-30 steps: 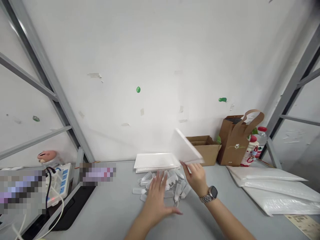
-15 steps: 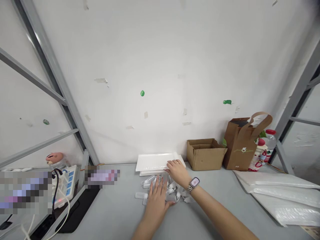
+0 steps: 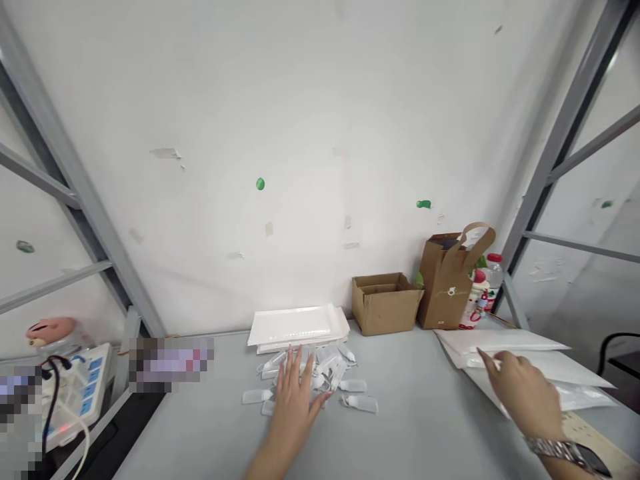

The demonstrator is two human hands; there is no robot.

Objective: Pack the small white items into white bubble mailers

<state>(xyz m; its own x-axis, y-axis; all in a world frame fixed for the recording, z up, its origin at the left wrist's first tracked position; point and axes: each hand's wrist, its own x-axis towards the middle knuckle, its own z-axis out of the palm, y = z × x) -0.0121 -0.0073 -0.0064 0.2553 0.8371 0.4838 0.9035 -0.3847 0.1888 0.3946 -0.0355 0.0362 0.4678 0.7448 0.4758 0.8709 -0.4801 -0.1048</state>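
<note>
My left hand (image 3: 294, 397) lies flat and open, fingers spread, on a heap of several small clear plastic bottles (image 3: 345, 380) on the grey table (image 3: 410, 413). Behind the heap rests a low stack of flat white trays (image 3: 295, 325) against the wall. My right hand (image 3: 525, 393), with a metal watch at the wrist, reaches to the right, its fingertips on the near edge of a pile of white padded mailers (image 3: 520, 347). Its fingers are extended and hold nothing.
A small open cardboard box (image 3: 383, 305), a brown paper bag with handles (image 3: 450, 280) and drink bottles (image 3: 493, 277) stand at the back wall. A power strip with cables (image 3: 75, 393) sits at the left. Grey metal shelf frames flank both sides.
My right hand set the white tray on the stack, then swung right to the padded mailers. My left hand stayed on the bottles. The view turned slightly right.
</note>
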